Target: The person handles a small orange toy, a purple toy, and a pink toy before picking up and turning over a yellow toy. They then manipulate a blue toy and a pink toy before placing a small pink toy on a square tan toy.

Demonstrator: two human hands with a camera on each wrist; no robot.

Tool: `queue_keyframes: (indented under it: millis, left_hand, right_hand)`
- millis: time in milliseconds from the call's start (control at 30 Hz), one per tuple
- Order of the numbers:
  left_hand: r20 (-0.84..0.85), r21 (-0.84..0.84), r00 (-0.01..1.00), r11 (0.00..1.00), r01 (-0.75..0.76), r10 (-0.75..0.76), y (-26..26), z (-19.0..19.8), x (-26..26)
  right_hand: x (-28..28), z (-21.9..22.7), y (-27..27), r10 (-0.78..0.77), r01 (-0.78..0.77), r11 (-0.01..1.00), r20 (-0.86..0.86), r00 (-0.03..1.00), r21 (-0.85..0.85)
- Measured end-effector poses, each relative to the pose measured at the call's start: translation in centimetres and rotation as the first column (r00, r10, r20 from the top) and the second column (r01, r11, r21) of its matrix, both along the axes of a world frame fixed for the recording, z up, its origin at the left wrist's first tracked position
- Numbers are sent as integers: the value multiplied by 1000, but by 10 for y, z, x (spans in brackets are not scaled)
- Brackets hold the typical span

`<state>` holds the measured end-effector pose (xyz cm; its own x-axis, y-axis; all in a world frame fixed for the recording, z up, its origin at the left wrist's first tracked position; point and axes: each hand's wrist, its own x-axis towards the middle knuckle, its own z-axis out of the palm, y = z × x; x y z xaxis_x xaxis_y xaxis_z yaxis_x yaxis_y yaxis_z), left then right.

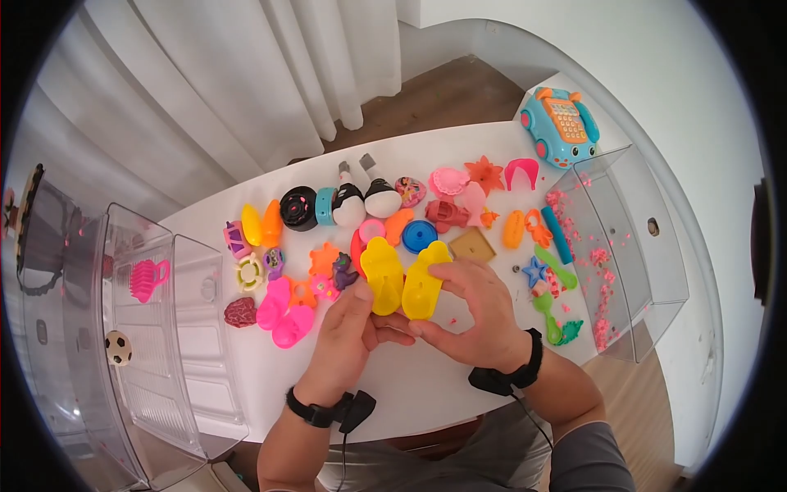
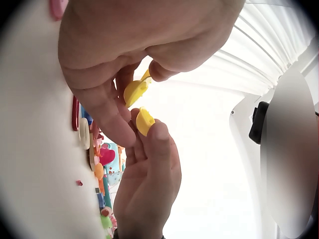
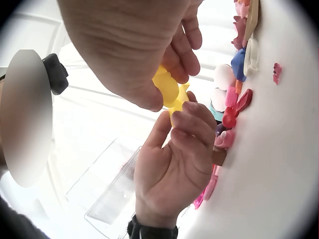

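Note:
Two yellow toy shoes are held side by side above the white table. My left hand (image 1: 343,332) pinches the left yellow toy shoe (image 1: 383,283) between thumb and fingers, low on its outer side. The right yellow toy shoe (image 1: 420,289) is gripped by my right hand (image 1: 475,316), with fingertips at its upper edge and the thumb near its lower end. Seen from the left wrist, the yellow shoes (image 2: 134,93) are close together and partly hidden by fingers. A pair of pink toy shoes (image 1: 292,326) lies on the table to the left.
Assorted toys spread across the white table (image 1: 393,410), including a blue round lid (image 1: 419,236) and a black wheel-like disc (image 1: 298,208). Clear bins stand at left (image 1: 176,361) and right (image 1: 656,316). A toy telephone (image 1: 561,127) sits at the far right corner.

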<state>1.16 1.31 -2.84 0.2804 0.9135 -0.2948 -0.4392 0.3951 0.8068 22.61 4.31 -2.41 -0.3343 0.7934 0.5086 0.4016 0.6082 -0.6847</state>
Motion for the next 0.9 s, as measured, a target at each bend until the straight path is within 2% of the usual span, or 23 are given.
queue_keyframes:
  millis: [133,333,633,833,900]
  left_hand:
    - [8,24,1000,1000,-11,11,1,-4,-1]
    - [-58,55,998,998,5,-2,1,1,5]
    - [-25,52,999,997,49,-48,1,6,6]
    - [-102,80,994,996,33,-24,-1,-3,1]
    - [-49,-20,998,999,36,-37,-1,1,0]
  right_hand:
    - [0,4,3,9,-14,997,64,998,78]
    - [-2,1,5,98,-108,992,126,987,71]
    - [-6,-1,1,112,-118,990,79,991,76]
    - [-7,-3,1,141,-145,986,59,988,76]
    - [-7,-1,0,154,-158,985,66,986,63]
